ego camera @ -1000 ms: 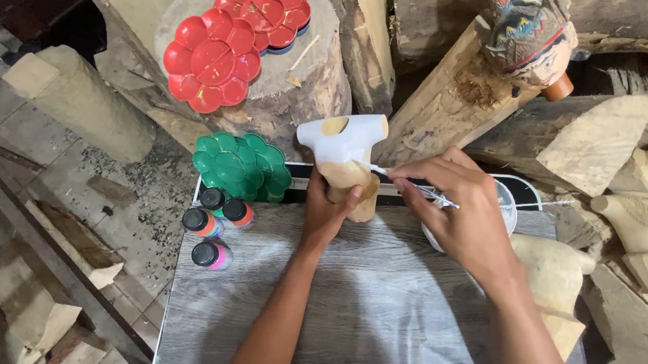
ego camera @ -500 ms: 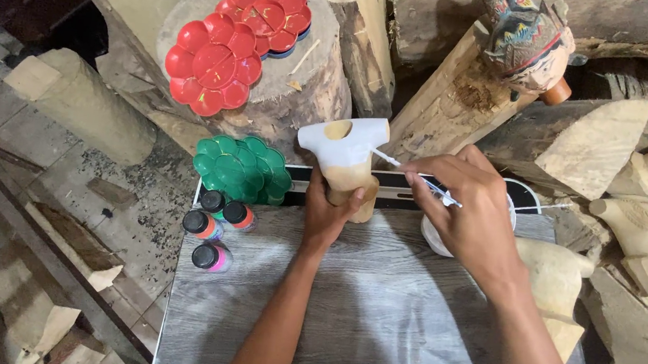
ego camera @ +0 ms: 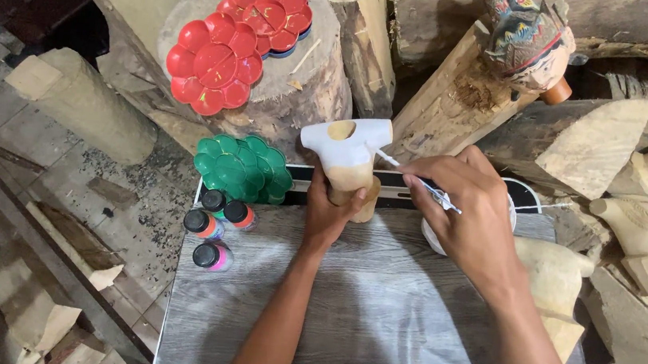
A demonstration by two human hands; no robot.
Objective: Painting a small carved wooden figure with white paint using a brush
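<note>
Left hand [ego camera: 331,207] is wrapped shut around the bare lower end of a small wooden carving [ego camera: 349,157], holding it upright over the far edge of the grey wood-grain board [ego camera: 373,324]; the carving's T-shaped top is coated white, the base under the fingers still raw wood. Right hand [ego camera: 471,214] sits just right of the carving, fingers pinched closed on a thin paintbrush [ego camera: 420,181], white-tipped end touching the carving's right shoulder. Under the right hand, partly hidden, a round white container [ego camera: 509,218]; can't tell what's in it. Just left of the left hand: three small paint bottles [ego camera: 211,226] with black caps, clustered on the board's corner, and a green flower-shaped palette [ego camera: 244,167] right behind them, close to the carving. Right of the right wrist: a pale unpainted carved block [ego camera: 551,270], with more raw carved pieces [ego camera: 647,240] beyond it. Further out past the left hand: a log stump [ego camera: 309,92] carrying two red flower-shaped palettes [ego camera: 230,44], overlapping each other. Farthest, past the right hand: a painted multicoloured carved head [ego camera: 526,35] resting atop leaning logs.
</note>
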